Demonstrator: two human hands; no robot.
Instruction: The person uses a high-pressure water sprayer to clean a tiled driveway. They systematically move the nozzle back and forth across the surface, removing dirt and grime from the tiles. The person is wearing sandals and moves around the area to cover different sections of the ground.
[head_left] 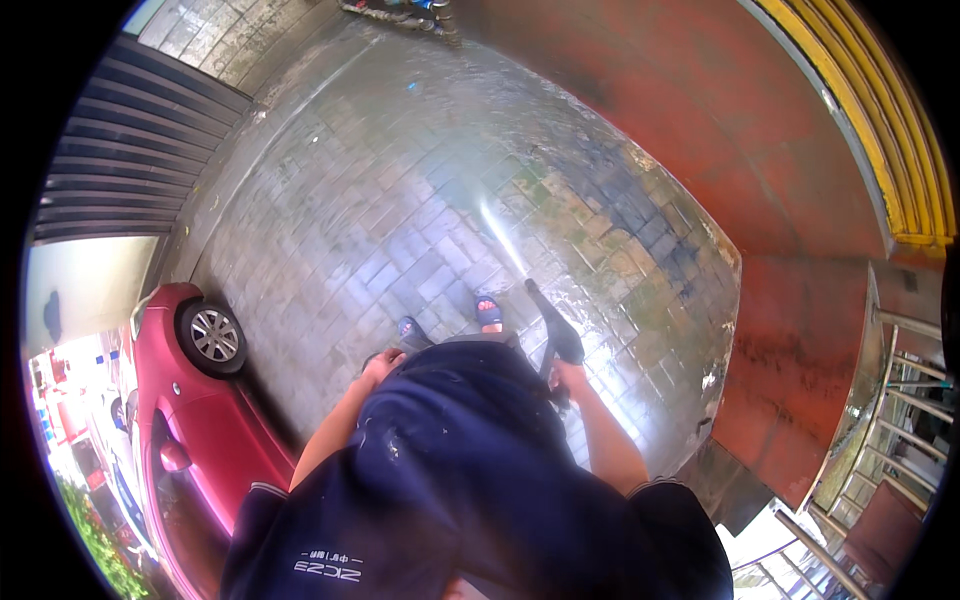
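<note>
My right hand (570, 377) is closed round the grip of a black pressure-washer gun (557, 338), held at my right side. Its nozzle points forward over the ground, and a white water jet (500, 232) shoots from it onto the wet paving bricks (425, 270). Close to the left side of my waist, my left hand (383, 365) has its fingers curled in. A small dark edge shows beside them, but what the hand grips there is hidden. My sandalled feet (488, 312) stand on the bricks just ahead of me.
A red car (205, 430) stands close on my left. Reddish metal panels (715, 150) run along the right, below a yellow ribbed panel (880, 110). A dark ribbed shutter (140, 135) is at the far left. Metal racks (905, 400) stand at the lower right.
</note>
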